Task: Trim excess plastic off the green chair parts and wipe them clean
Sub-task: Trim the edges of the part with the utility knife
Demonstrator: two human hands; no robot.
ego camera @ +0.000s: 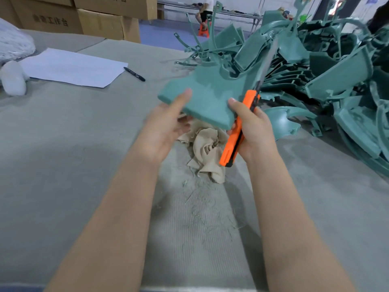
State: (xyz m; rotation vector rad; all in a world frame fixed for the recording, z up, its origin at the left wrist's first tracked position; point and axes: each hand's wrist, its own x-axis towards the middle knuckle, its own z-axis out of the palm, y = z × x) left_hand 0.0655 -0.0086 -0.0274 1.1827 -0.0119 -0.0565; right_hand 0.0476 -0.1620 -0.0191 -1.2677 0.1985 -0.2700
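Left hand (166,123) and right hand (253,127) pinch a green chair part (210,91) above a rag (207,148); right also clasps an orange knife (231,147).

A white sheet of paper (71,67) lies flat on the grey table cover (63,144); a black pen (134,74) rests just beside its right edge; cardboard boxes (101,22) stand stacked behind; far back, a person (205,9) sits on an orange stool (203,31).

Table (73,144) centre: chair part (206,95) held above the surface between left hand (166,127) and right hand (252,127), utility knife (235,135) at its right edge, cloth (207,150) lying beneath. Right side: heap of chair parts (326,76). Far left: sheet of paper (71,67), pen (134,74) just right of it, cartons (99,24) behind the table.
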